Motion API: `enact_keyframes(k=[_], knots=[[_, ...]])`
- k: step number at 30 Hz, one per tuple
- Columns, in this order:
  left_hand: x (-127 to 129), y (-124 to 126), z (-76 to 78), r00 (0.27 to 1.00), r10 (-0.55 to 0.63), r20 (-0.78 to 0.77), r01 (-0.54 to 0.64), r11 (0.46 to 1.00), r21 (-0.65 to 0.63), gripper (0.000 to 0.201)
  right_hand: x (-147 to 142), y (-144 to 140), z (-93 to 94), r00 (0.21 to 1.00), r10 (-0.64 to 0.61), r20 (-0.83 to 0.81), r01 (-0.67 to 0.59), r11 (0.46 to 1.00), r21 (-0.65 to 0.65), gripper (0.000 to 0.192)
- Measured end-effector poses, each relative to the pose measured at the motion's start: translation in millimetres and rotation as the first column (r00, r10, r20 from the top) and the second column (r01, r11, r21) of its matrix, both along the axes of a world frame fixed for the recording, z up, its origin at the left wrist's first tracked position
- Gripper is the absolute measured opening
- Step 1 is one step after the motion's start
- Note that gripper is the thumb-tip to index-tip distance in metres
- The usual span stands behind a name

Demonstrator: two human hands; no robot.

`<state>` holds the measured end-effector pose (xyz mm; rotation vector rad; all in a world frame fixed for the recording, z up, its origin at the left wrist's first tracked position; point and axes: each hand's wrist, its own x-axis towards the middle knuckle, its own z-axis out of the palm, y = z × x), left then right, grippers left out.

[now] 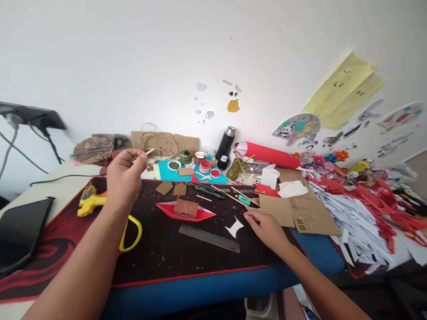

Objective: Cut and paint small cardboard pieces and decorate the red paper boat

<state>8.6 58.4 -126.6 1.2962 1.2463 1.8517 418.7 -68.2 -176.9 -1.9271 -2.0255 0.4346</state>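
My left hand is raised over the mat, its fingers pinching a short wooden stick. Lower and to the right, my right hand rests by the cardboard with its fingertips drawn together; whether anything is between them is hidden. Just left of those fingertips lies a white paper cutout with curved-in sides. A red folded paper boat sits mid-mat, carrying a brown cardboard piece. In front of it is a dark ruler. Another short stick lies behind the boat.
Left are a yellow glue gun, yellow-handled scissors and a black phone. Behind stand paint jars, a cutter and a black flask. Flattened cardboard and paper strips lie right.
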Motion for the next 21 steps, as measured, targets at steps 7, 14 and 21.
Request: enact_keyframes(k=[7,14,21], knots=[[-8,-11,18.4,0.994,-0.009,0.112,-0.007,0.990,0.142,0.016,-67,13,38.2,0.958,0.098,-0.268,-0.066,0.990,0.127,0.036],[-28,-45,49.8,0.964,0.002,0.265,-0.088,0.945,0.314,0.014,-196,10,67.8,0.831,0.517,-0.204,-0.502,0.856,0.125,0.026],[-49,-76,50.3,0.960,0.097,0.264,-0.176,0.940,0.291,0.011,-302,16,33.5,0.741,0.653,0.158,-0.665,0.747,0.031,0.056]])
